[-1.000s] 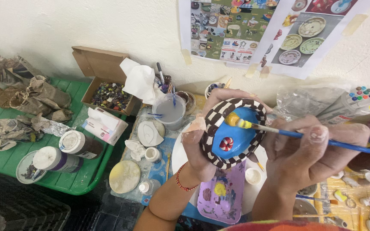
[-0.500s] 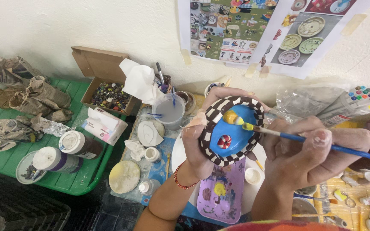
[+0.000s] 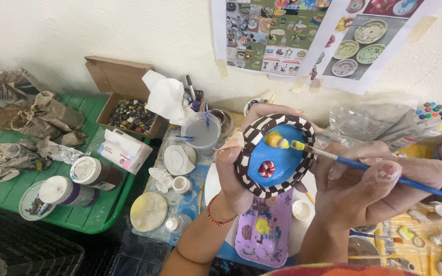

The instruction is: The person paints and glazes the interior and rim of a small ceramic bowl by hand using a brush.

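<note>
My left hand holds up a small oval ceramic dish, tilted toward me. The dish has a blue inside, a black-and-white chequered rim, a yellow blob near the top and a red-and-white swirl near the middle. A red thread bracelet circles my left wrist. My right hand grips a thin blue-handled paintbrush. The brush's yellow-loaded tip touches the dish just right of the yellow blob.
Below the dish lies a purple paint palette. A cup of cloudy water, small paint pots and a cardboard box of beads stand to the left. A green tray holds jars and crumpled paper. Markers lie at right.
The dish and both hands have shifted slightly; the brush tip stays at the yellow blob on the dish.
</note>
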